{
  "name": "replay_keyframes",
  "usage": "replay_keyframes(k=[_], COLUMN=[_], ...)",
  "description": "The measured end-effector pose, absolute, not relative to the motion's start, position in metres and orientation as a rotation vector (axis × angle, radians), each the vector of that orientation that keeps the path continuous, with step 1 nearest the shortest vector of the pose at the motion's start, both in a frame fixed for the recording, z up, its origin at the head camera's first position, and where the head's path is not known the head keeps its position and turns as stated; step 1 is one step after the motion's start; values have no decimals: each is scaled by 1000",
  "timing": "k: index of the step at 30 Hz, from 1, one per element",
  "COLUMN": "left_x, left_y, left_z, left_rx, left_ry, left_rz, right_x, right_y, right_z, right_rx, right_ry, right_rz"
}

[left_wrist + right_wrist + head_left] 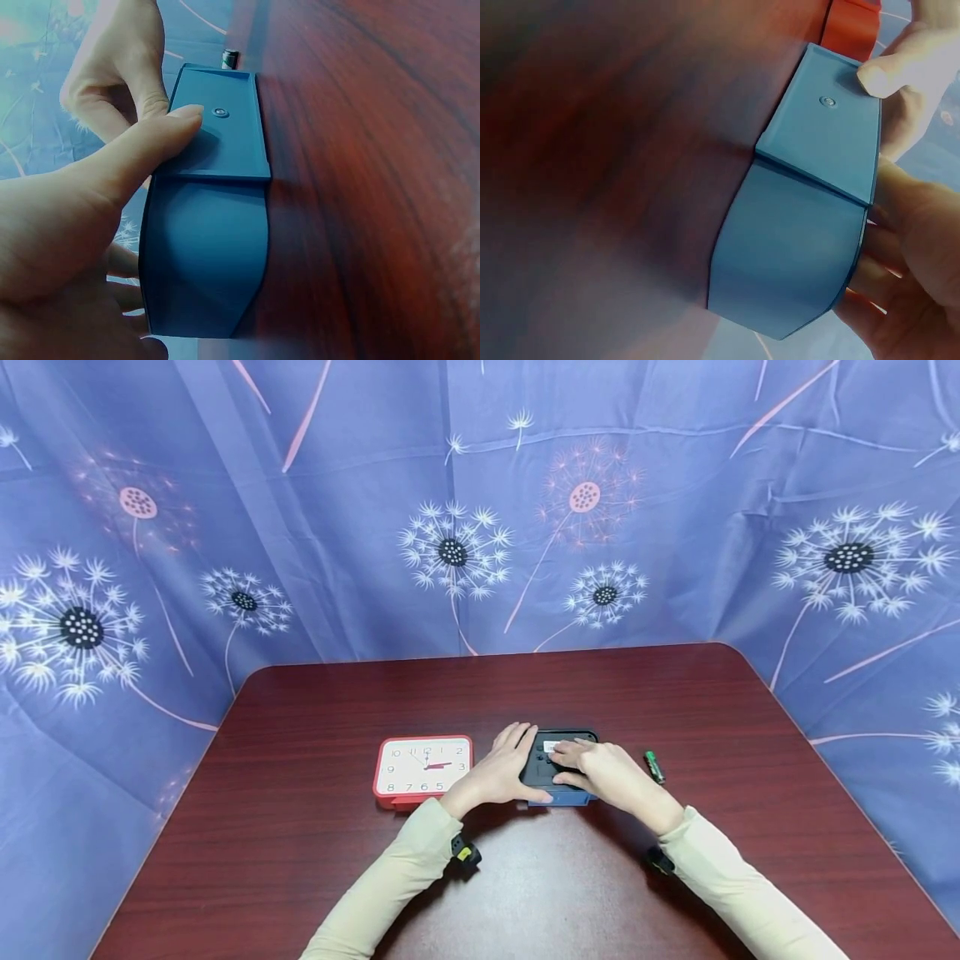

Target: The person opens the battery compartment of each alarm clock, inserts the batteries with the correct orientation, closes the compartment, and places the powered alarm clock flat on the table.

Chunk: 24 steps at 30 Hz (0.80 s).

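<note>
A clock with a black back and blue body lies face down on the table, a white label on its upturned back. My left hand grips its left side; the thumb lies on the blue base, and the fingers reach over the back. My right hand is over the right part of the back, its fingertips bent down onto the black panel and its thumb near the front edge. I cannot tell whether those fingertips pinch something small, since they hide that spot.
Left of my left hand stands a red clock with a white face, its red base close by in the right wrist view. A green and black battery lies right of my right hand. A blue dandelion-patterned curtain hangs behind the wooden table.
</note>
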<state>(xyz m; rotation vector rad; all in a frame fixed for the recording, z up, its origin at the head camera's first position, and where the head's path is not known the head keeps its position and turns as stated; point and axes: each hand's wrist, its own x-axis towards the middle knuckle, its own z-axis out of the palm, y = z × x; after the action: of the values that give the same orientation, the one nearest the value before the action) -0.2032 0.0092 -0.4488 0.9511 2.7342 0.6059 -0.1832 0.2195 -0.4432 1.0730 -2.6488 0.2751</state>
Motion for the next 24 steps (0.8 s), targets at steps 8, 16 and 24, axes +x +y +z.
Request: replay_keyframes(k=[8, 16, 24], left_x=[-203, -206, -206], left_y=[8, 9, 9], left_z=[-448, -451, -450], left_rx=[954, 956, 952], left_ry=[2702, 2682, 2673], left_rz=[643, 667, 679], right_x=[-182, -183, -186], right_y=[216, 214, 213], right_z=[-443, -445, -448], right_rx=[1186, 1271, 1274], right_ry=[-2518, -2299, -2214], right_rz=[44, -190, -143])
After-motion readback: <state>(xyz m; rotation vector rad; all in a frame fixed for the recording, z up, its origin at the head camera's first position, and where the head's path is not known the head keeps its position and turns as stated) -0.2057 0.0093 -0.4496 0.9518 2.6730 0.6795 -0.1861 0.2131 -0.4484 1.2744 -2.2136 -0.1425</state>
